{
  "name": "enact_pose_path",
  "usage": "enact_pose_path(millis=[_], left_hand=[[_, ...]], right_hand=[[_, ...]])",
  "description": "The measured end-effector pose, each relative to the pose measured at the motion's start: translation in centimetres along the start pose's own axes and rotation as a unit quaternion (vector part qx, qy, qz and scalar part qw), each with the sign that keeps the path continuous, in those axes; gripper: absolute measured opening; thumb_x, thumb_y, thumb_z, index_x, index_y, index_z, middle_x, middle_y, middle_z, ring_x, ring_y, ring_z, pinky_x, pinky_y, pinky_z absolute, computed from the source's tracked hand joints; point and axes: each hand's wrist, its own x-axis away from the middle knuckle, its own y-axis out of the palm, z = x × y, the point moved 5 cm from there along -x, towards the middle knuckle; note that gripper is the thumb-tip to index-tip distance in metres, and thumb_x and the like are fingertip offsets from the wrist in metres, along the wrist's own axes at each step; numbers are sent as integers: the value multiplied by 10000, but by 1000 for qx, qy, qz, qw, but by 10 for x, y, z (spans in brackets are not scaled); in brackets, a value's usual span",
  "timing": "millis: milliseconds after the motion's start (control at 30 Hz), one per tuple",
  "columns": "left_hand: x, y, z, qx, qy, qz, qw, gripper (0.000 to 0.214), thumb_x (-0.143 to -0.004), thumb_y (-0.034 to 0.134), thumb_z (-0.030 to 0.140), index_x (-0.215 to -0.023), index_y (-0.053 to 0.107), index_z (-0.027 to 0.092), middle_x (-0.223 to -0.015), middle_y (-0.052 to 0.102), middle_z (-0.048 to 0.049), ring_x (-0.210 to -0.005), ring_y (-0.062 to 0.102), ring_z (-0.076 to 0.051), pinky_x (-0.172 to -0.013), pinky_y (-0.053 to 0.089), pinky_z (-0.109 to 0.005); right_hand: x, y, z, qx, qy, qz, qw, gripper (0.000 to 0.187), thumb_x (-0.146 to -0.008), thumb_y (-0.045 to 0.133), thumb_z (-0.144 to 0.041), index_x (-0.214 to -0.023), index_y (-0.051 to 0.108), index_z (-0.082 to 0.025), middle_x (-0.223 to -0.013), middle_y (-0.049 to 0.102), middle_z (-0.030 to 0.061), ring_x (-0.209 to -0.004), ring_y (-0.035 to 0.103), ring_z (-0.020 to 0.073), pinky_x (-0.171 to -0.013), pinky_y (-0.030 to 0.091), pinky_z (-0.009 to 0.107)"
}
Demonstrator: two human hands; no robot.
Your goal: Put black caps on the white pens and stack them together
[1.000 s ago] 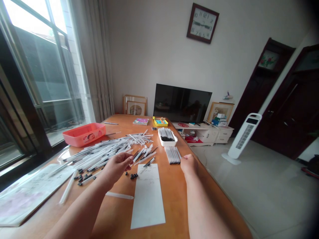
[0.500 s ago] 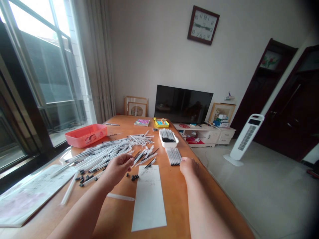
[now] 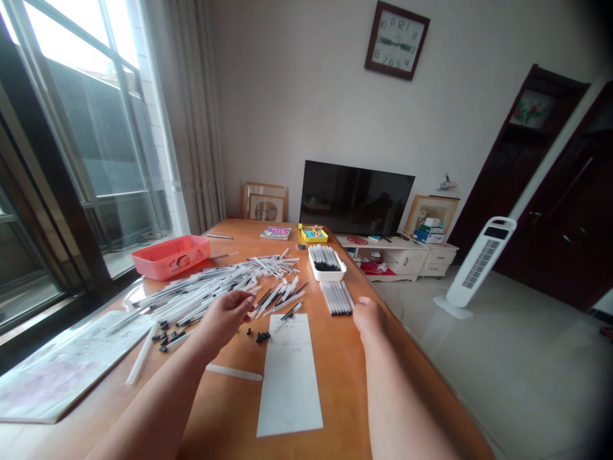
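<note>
My left hand (image 3: 227, 321) hovers over the near edge of a loose pile of clear pen barrels (image 3: 215, 284). Its thumb and fingers are pinched together, and whatever may be between them cannot be made out. My right hand (image 3: 370, 317) is curled closed, fingers mostly hidden, just right of a neat row of clear pens with black ends (image 3: 337, 298). Behind that row stands a white box (image 3: 330, 275) holding more black-tipped pens. Small black caps (image 3: 262, 337) lie between my left hand and a written paper strip (image 3: 290, 383).
A pink plastic basket (image 3: 170, 259) stands at the table's left. An open notebook (image 3: 52, 377) lies near left. A single clear barrel (image 3: 234, 372) lies by the paper. Farther back are a yellow box (image 3: 315, 235) and a colourful booklet (image 3: 276, 233). The table edge runs along the right.
The view has shifted slightly. My right hand has moved a little to the right, off the side of the pen row. My left hand stays pinched in nearly the same place.
</note>
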Motion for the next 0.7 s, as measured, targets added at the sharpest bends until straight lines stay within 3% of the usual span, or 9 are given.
enact_pose_path(millis=[167, 700], left_hand=[[-3, -7, -7, 10, -5, 14, 1000, 513, -800, 609, 615, -1022, 659, 155, -849, 703, -69, -674, 637, -179, -620, 480, -294], [-10, -22, -24, -5, -6, 78, 997, 399, -790, 599, 529, -951, 676, 172, -817, 699, -53, -633, 623, -161, -582, 467, -267]], right_hand=[[-8, 7, 6, -30, 24, 14, 999, 458, -861, 490, -265, -1282, 660, -211, -1192, 701, 159, -1136, 641, 302, -915, 502, 399], [-12, 11, 9, -57, 51, 17, 997, 460, -803, 559, -317, -1233, 668, -197, -1170, 703, 173, -1102, 654, 308, -909, 501, 398]])
